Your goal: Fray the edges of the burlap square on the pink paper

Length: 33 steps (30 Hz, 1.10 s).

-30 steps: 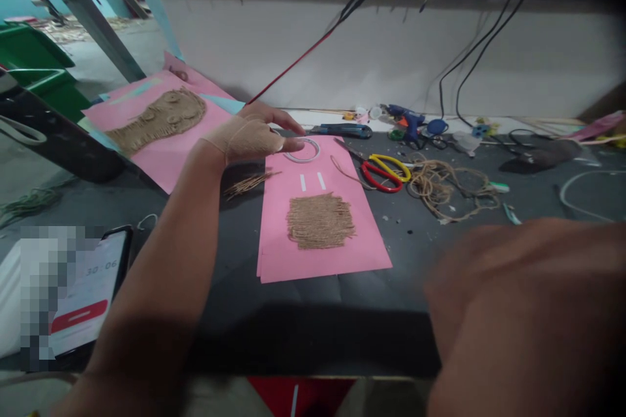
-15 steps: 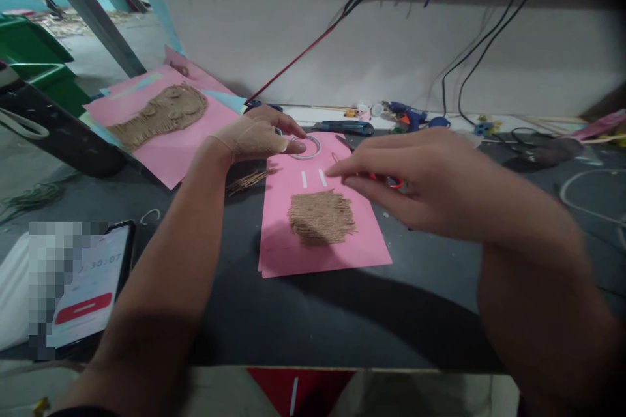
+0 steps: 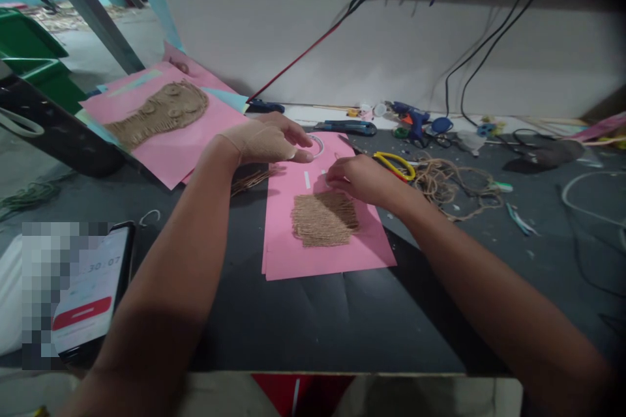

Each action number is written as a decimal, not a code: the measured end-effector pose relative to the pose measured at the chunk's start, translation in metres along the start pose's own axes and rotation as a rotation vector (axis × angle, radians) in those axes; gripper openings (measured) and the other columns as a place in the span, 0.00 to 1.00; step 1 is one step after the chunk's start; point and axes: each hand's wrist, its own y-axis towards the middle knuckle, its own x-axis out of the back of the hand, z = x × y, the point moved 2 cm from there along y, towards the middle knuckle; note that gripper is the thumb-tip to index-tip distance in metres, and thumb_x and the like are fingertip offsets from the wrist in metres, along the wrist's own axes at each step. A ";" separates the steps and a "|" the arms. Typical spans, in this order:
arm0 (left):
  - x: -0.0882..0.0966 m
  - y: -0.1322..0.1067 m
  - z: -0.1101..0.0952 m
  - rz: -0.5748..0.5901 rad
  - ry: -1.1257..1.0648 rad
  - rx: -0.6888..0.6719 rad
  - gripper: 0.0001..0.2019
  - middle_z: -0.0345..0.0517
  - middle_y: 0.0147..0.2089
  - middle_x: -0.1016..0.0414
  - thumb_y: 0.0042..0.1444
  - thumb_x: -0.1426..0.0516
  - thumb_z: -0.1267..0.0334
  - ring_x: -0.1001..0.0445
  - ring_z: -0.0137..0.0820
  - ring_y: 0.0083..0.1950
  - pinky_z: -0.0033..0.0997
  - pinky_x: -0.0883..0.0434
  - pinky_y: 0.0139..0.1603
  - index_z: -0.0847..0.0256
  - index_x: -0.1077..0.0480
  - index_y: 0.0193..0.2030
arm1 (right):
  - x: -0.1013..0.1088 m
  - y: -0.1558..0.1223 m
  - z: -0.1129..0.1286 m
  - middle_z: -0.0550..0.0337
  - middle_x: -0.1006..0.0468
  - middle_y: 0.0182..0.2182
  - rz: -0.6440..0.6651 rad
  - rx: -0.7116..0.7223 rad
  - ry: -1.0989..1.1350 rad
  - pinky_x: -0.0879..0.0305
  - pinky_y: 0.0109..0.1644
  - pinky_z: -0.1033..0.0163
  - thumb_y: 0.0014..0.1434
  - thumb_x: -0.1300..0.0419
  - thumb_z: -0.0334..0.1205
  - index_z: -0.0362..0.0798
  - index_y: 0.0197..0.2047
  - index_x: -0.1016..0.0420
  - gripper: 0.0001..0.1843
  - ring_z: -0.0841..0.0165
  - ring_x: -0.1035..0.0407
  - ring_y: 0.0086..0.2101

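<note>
Head view, findings as follows. We note the left hand (image 3: pixel 267 141), wrapped in a beige bandage, lying with fingers spread at the top edge of the pink sheet (image 3: pixel 332 257). Its tips touch a white ring (image 3: pixel 317 143) that it partly hides, and this grip closes on nothing. The right hand (image 3: pixel 359 179) rests at the upper edge of the jute patch (image 3: pixel 325 218) in the middle of the sheet, fingers curled down just beside a short white strip (image 3: pixel 307 180). We cannot tell whether that grip is pinched on anything, as the fingertips are hidden. The sheet lies flat on the dark table (image 3: pixel 293 326). Scissors (image 3: pixel 396 164) and a tangle of twine (image 3: pixel 454 186) lie just right of it, with loose jute strands (image 3: pixel 252 179) at its left edge. We judge the step in hand to be fine work on the small pieces above the patch, with the left hand steadying the sheet. A next move there would call for a light fingertip touch and a sheet held flat.
</note>
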 end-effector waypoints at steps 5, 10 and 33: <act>0.000 0.004 0.002 0.028 0.058 0.029 0.21 0.46 0.50 0.14 0.48 0.31 0.50 0.20 0.42 0.50 0.35 0.25 0.52 0.52 0.14 0.48 | -0.001 0.001 -0.002 0.50 0.14 0.45 -0.006 -0.015 -0.008 0.36 0.48 0.58 0.68 0.41 0.34 0.48 0.45 0.14 0.13 0.59 0.23 0.45; 0.003 0.000 -0.008 0.104 0.141 0.059 0.27 0.46 0.55 0.17 0.50 0.34 0.47 0.21 0.41 0.54 0.34 0.27 0.56 0.53 0.18 0.56 | -0.004 0.003 -0.004 0.51 0.13 0.46 -0.009 -0.023 -0.036 0.35 0.47 0.59 0.68 0.40 0.35 0.47 0.47 0.13 0.13 0.58 0.22 0.44; 0.000 0.000 -0.008 0.111 0.182 0.024 0.29 0.51 0.56 0.17 0.52 0.36 0.46 0.22 0.43 0.55 0.40 0.28 0.58 0.56 0.19 0.58 | -0.008 0.003 -0.007 0.51 0.13 0.46 -0.041 -0.031 -0.035 0.34 0.45 0.58 0.67 0.38 0.35 0.47 0.48 0.13 0.12 0.60 0.22 0.42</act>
